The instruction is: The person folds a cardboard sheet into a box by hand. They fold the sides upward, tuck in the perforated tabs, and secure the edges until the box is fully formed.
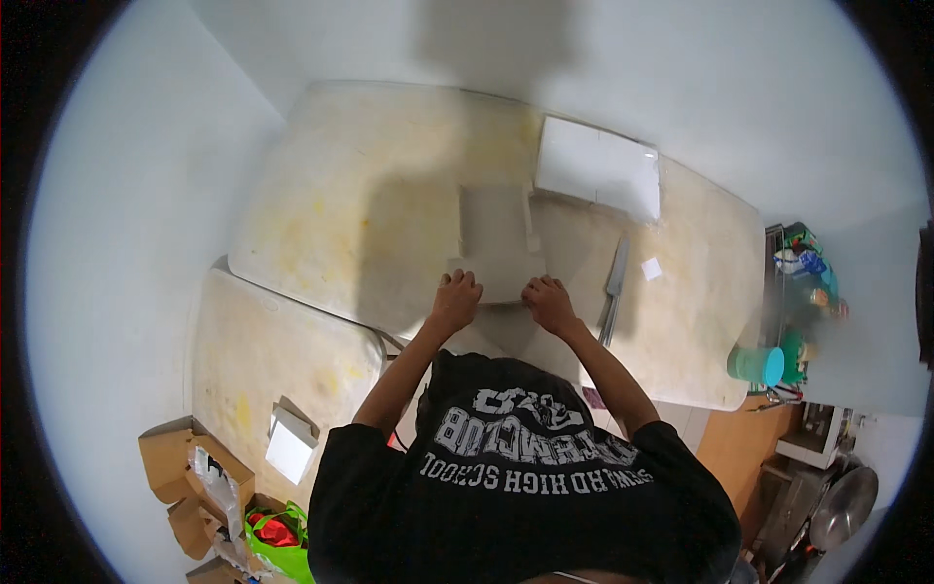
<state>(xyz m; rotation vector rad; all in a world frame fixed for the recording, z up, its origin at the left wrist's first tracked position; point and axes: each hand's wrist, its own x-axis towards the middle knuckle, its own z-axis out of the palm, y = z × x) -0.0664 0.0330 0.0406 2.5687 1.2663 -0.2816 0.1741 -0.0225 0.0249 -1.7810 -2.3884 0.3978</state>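
Note:
A flat white piece of card with raised side flaps (496, 238) lies on the stained white table (370, 185) in front of me. My left hand (455, 297) rests with curled fingers on its near left edge. At the near right edge sits my right hand (548, 302), also curled and pressing on the card. A long knife (615, 282) lies on the table just right of my right hand. A stack of flat white sheets (598, 167) sits at the far right of the card.
A second stained table (263, 370) stands at the lower left with a small folded white box (292, 443) on it. Brown cartons (180, 467) and a green bag (277, 540) sit below it. A teal cup (757, 365) and cluttered shelf (808, 282) are at right.

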